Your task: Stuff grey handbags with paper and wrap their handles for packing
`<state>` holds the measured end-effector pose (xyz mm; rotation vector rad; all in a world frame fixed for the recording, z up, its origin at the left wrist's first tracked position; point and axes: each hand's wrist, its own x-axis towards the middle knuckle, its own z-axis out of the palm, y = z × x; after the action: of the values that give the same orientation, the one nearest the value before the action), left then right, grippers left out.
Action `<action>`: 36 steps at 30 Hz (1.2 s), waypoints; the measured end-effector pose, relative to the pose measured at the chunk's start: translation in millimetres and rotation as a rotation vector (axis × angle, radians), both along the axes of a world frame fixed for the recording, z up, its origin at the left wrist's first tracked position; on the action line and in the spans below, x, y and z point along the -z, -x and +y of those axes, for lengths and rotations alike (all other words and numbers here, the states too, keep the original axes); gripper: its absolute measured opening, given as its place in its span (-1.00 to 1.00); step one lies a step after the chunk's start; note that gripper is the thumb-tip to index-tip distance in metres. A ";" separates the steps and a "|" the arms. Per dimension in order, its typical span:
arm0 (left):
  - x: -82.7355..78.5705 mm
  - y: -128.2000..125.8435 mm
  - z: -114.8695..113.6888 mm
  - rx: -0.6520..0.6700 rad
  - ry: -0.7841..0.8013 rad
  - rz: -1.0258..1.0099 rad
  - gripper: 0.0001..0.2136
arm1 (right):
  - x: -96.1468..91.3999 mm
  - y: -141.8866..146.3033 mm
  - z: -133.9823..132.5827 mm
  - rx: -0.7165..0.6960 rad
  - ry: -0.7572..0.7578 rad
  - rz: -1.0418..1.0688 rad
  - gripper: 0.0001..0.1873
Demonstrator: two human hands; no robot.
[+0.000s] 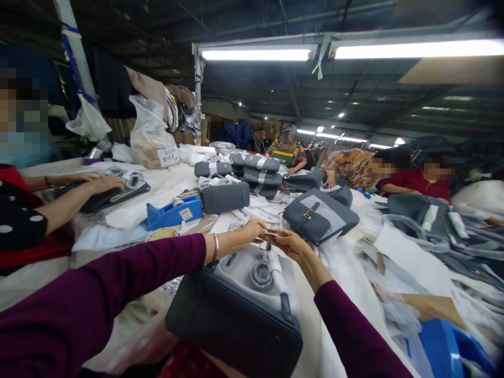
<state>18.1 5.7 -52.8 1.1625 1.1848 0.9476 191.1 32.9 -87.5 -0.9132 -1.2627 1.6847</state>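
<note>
My left hand and my right hand meet above a dark blue-grey handbag, fingers pinched together. A thin pale piece shows between the fingertips, too small to name. The handbag lies tilted close to my body, its base and side towards me. White wrapping covers its upper part, with a wrapped coil on top. Along the right of the coil runs a strap bound in white. My hands sit just beyond this coil.
Ahead are a blue tape dispenser, stacked grey bags and a buckled bag. Another blue dispenser stands at lower right. A co-worker's hands rest on a bag at left. Other people work across the table.
</note>
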 end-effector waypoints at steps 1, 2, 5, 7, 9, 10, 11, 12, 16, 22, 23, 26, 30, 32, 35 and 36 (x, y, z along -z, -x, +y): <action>-0.4 1.8 -0.3 0.012 0.010 -0.031 -0.81 | 1.2 0.4 -0.7 0.018 -0.004 -0.021 -0.70; -0.7 3.5 -0.1 0.022 0.023 -0.061 -0.80 | 2.2 0.2 -1.1 0.039 -0.010 -0.043 -0.71; -0.8 8.8 1.6 0.032 0.059 -0.137 -0.77 | 4.5 -2.4 -1.1 0.086 -0.047 -0.122 -0.70; -1.9 12.4 2.4 0.023 0.082 -0.173 -0.77 | 5.8 -3.5 -0.6 0.105 -0.094 -0.189 -0.65; -4.9 15.6 2.1 0.006 0.111 -0.212 -0.82 | 7.3 -2.4 0.1 0.135 -0.156 -0.266 -0.62; -7.0 16.8 1.7 0.002 0.130 -0.241 -0.86 | 8.0 -1.1 0.5 0.158 -0.190 -0.306 -0.62; -9.1 17.6 1.2 0.005 0.150 -0.268 -0.90 | 8.5 0.7 1.0 0.182 -0.225 -0.346 -0.62; -11.0 17.7 0.6 0.009 0.157 -0.282 -0.92 | 8.6 2.8 1.6 0.206 -0.260 -0.385 -0.62; -14.2 10.9 -1.5 -0.002 0.071 -0.228 -0.83 | 5.1 12.0 4.0 0.252 -0.383 -0.503 -0.69; -19.3 -1.7 -8.0 0.059 -0.463 0.465 -0.79 | 1.0 19.1 -1.2 0.197 -0.428 -0.470 -0.73; -22.4 -1.2 -9.5 0.047 -0.606 0.643 -0.76 | 1.5 18.1 -3.6 0.186 -0.414 -0.450 -0.72; -33.6 1.4 -11.3 0.094 -0.696 0.961 -0.80 | 1.7 11.0 -11.0 0.130 -0.337 -0.354 -0.73; -44.5 -6.2 -4.0 0.295 -0.635 0.977 -0.87 | -1.5 -0.7 -17.1 0.094 -0.298 -0.303 -0.58; -45.7 -15.2 4.2 0.338 -0.736 0.895 -0.85 | -2.1 -3.7 -19.6 0.144 -0.346 -0.358 -0.57; -39.8 -26.8 20.5 0.331 -0.798 0.845 -0.82 | -0.1 -4.6 -24.6 0.294 -0.339 -0.390 -0.69; -35.2 -28.5 26.0 0.341 -0.775 0.849 -0.80 | 0.8 -4.6 -26.4 0.343 -0.329 -0.382 -0.68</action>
<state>46.6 31.7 -17.6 2.4693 1.2048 0.6520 195.7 6.4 -88.4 -1.2019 -1.4780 1.0285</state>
